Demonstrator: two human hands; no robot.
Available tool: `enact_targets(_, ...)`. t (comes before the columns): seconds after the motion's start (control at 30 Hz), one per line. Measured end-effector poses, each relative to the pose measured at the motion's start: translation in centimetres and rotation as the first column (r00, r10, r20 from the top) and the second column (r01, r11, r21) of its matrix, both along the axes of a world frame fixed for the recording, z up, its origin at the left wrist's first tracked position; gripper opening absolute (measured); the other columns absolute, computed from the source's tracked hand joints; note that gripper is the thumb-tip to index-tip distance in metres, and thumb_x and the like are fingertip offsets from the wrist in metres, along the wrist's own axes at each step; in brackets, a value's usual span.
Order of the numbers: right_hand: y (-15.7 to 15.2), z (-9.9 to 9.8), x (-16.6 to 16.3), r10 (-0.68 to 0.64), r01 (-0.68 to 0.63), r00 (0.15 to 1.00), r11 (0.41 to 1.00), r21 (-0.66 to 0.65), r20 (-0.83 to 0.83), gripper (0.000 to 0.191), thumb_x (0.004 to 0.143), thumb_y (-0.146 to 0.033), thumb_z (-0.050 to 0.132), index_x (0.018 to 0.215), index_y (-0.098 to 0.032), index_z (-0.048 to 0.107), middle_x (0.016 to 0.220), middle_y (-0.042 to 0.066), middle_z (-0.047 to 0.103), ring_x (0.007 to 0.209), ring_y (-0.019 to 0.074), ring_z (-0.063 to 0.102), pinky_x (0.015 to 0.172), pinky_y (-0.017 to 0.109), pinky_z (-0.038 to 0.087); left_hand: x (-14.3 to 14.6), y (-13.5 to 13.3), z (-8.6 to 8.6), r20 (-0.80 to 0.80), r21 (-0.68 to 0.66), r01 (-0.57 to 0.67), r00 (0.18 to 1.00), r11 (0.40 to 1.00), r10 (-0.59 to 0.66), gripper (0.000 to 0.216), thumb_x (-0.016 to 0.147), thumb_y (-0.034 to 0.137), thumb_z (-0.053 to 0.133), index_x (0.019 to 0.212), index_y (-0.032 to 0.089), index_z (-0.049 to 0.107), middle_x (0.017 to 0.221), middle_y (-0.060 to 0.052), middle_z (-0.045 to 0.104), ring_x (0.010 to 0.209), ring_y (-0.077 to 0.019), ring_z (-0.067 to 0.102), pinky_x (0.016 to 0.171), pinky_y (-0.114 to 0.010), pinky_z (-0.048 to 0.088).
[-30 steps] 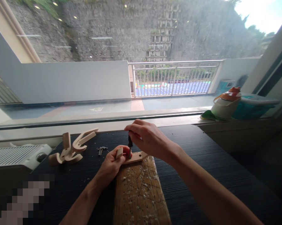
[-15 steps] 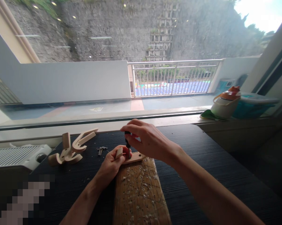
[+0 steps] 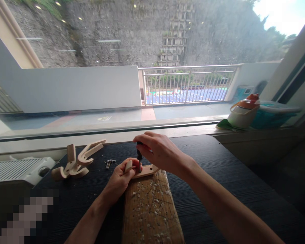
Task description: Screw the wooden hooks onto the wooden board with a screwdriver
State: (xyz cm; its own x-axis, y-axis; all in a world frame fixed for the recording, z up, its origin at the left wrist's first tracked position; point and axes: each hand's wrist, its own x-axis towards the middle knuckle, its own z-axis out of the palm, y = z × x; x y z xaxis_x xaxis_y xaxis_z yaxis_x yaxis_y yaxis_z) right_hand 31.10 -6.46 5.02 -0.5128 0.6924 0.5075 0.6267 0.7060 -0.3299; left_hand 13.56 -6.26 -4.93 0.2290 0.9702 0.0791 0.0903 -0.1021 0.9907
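Observation:
My right hand (image 3: pixel 158 152) is closed round the handle of a small screwdriver (image 3: pixel 139 156) held upright, its tip down on a pale wooden piece (image 3: pixel 147 170). That piece lies across the far end of a worn wooden board (image 3: pixel 151 210) speckled with sawdust. My left hand (image 3: pixel 122 178) grips the left end of the wooden piece, thumb and fingers pinched on it, with something red showing between them.
A black ribbed table (image 3: pixel 218 176) carries the board. Several curved wooden parts (image 3: pixel 76 161) lie at the left, with small screws (image 3: pixel 109 163) beside them. A white radiator (image 3: pixel 17 169) stands far left. A white and orange jug (image 3: pixel 242 113) sits on the window sill.
My right hand has turned slightly on the screwdriver and shifted a little, staying above the wooden piece. My left hand has held still.

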Motion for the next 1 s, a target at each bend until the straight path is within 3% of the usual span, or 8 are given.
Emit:
enact_targets(0.53,-0.29,0.12,0.05,0.05,-0.052,0.997,0.998,0.036,0.061,0.027,0.092,-0.03,0.039,0.101,-0.018,0.061,0.09,0.004,0.063,0.071,0.0101,0.052,0.06,0.023,0.031,-0.09,0.13,-0.37,0.011,-0.01,0.012,1.0,1.0,-0.012,0.014,0.074,0.016,0.052,0.084,0.02,0.06,0.08,0.002,0.065,0.08,-0.0128,0.058,0.079,-0.023,0.043)
enact_targets(0.83,0.28,-0.2,-0.19,-0.046,0.042,0.997,0.997,0.068,0.058,0.028,0.092,-0.031,0.038,0.081,-0.016,0.059,0.07,0.001,0.058,0.059,0.008,0.042,0.055,0.024,0.026,-0.22,0.17,-0.44,-0.001,-0.01,0.013,1.0,1.0,-0.013,0.014,0.074,0.017,0.052,0.086,0.02,0.059,0.079,0.003,0.063,0.079,-0.0121,0.058,0.079,-0.022,0.042)
enact_targets(1.0,0.12,-0.23,-0.27,-0.074,0.07,0.996,0.996,0.06,0.056,0.028,0.092,-0.033,0.039,0.082,-0.016,0.059,0.07,0.0,0.059,0.058,0.0076,0.042,0.053,0.024,0.025,-0.35,0.23,-0.72,0.009,-0.026,0.012,1.0,1.0,-0.012,0.015,0.075,0.017,0.052,0.089,0.02,0.059,0.08,0.003,0.063,0.08,-0.0121,0.058,0.08,-0.022,0.042)
